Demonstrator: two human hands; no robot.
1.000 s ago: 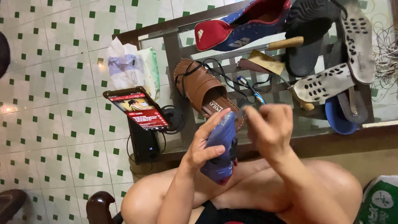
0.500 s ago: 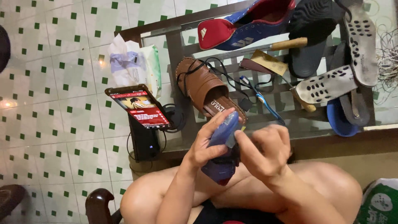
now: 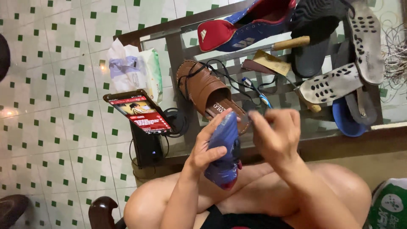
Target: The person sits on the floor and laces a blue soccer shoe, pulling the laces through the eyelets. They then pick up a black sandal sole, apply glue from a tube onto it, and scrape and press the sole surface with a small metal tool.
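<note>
Gripped in the left hand [image 3: 207,152] — a blue shoe [image 3: 222,152]; the right hand's [image 3: 275,135] blurred fingers curl beside it.

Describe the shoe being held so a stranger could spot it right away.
Start at the glass table cluttered with footwear, then look just below its near edge. The blue shoe sits in the left hand, above the knees. Unlike its neighbours, it is off the table.

Left hand [image 3: 207,150] raised over the lap, fingers curled in a firm grasp, thumb up along the near side, forearm angled up from lower left. Right hand [image 3: 275,135] just right of it, fingers loosely bent, blurred, forearm from lower right.
</note>
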